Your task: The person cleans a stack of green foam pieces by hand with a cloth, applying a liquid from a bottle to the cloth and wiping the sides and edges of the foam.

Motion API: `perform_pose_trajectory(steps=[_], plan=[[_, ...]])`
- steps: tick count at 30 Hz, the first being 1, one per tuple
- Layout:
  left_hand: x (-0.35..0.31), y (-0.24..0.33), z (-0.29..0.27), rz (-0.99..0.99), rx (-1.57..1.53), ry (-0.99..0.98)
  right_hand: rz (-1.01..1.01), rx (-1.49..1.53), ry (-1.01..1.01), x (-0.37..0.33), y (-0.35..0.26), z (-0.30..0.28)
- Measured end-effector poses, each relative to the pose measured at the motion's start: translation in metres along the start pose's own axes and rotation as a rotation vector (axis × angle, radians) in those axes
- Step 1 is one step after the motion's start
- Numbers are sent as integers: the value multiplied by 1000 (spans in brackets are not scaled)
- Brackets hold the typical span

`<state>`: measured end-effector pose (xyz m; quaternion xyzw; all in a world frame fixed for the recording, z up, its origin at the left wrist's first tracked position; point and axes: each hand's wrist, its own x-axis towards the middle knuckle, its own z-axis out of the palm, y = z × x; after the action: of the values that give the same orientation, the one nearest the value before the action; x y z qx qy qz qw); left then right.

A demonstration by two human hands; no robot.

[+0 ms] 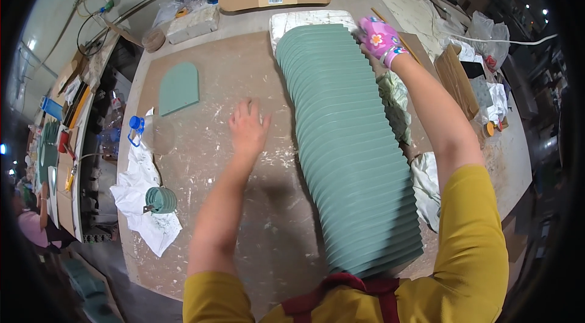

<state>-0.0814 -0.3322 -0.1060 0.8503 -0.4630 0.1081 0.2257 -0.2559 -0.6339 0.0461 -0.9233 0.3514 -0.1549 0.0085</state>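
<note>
Fingers apart, the bare left hand (248,128) is over the brown board (201,165), while the gloved right hand (381,42), its fingers too blurred to tell whether closed, is by the far right edge of the overlapping green panels (353,140), seemingly stiff, slidable, individually light, best gripped by opposite edges.

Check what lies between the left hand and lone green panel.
Just brown, white-flecked tabletop between left hand and panel, seen in the head view.
</note>
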Motion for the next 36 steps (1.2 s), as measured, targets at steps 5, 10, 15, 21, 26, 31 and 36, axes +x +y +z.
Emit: perform_pose_trajectory(steps=[5,10,15,21,26,31,36], plan=[[1,3,2,2,15,-27,-90,76,176,5,1,-1],[2,6,3,-10,16,-31,-141,-198,110,17,13,11],[2,7,-4,-40,2,-66,-207,152,207,10,-5,9],[2,5,4,5,32,-14,-56,-52,127,-1,21,5],[2,10,0,-15,9,-38,-215,3,138,-22,17,-2],[2,4,-2,-17,18,-37,-282,149,251,-22,6,6],[3,7,3,-5,12,-21,-161,-36,184,-16,30,7]])
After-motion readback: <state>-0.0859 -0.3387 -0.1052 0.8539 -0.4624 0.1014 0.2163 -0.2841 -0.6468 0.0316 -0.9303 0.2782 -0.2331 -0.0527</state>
